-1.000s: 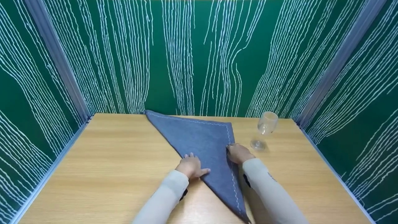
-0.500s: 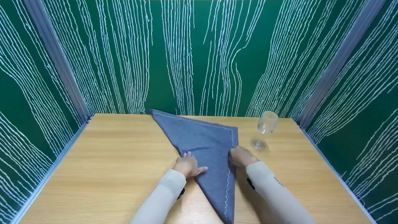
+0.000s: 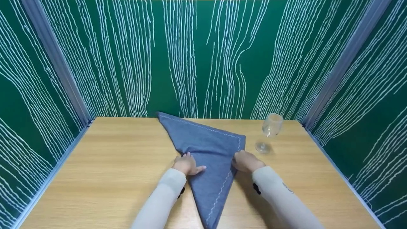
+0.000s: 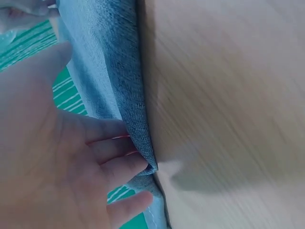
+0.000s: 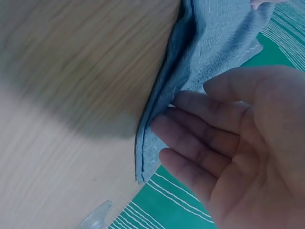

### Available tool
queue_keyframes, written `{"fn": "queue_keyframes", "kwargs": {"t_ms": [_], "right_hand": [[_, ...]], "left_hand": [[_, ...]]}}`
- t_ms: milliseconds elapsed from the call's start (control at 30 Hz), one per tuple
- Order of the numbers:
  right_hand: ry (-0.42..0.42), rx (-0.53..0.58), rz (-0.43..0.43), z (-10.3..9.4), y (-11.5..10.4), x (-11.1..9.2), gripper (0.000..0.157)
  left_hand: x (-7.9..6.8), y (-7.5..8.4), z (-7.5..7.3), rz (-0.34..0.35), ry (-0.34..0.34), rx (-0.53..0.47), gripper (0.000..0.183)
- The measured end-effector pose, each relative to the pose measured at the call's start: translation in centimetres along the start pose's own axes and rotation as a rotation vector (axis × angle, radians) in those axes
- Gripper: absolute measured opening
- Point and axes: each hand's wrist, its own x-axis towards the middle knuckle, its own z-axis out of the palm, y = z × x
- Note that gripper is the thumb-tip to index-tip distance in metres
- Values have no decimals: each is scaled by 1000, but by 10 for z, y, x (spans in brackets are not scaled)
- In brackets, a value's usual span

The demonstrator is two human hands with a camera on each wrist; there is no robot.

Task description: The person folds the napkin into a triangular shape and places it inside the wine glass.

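Cloth (image 3: 210, 178) reaches the far table edge (image 3: 127, 118); tabletop (image 3: 111, 165) stretches broadly leftward.

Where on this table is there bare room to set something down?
The widest bare patch of table lies between the left wall, cloth and left sleeve. Another lies between right sleeve, glass and right wall. The middle is crowded: left grip and right grip touch the cloth, and the gap from right grip to glass is narrow.

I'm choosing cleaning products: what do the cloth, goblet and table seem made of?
Cloth: matte textile, woven or knit; soft creases, textured up close.
Goblet: glossy glass or clear plastic; see-through, with highlights.
Table: wood or laminate, smooth satin finish; fine grain lines.
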Motion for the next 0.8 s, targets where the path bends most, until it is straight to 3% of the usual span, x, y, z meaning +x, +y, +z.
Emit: {"fn": "queue_keyframes", "kwargs": {"t_ms": [100, 333, 567, 700, 800], "right_hand": [[-21, 38, 0, -1, -2, -1, 24], [-32, 112, -91, -3, -7, -4, 29], [-45, 114, -77, -2, -12, -2, 30], [-47, 125, -76, -1, -13, -2, 29], [-51, 141, -84, 0, -11, -3, 31]], "left_hand": [[2, -3, 0, -7, 16, 9, 85], [5, -12, -5, -27, 19, 38, 87], [10, -19, -7, 22, 20, -33, 78], [6, -22, -2, 34, 32, -51, 81], [-3, -17, 0, 15, 56, 3, 66]]}}
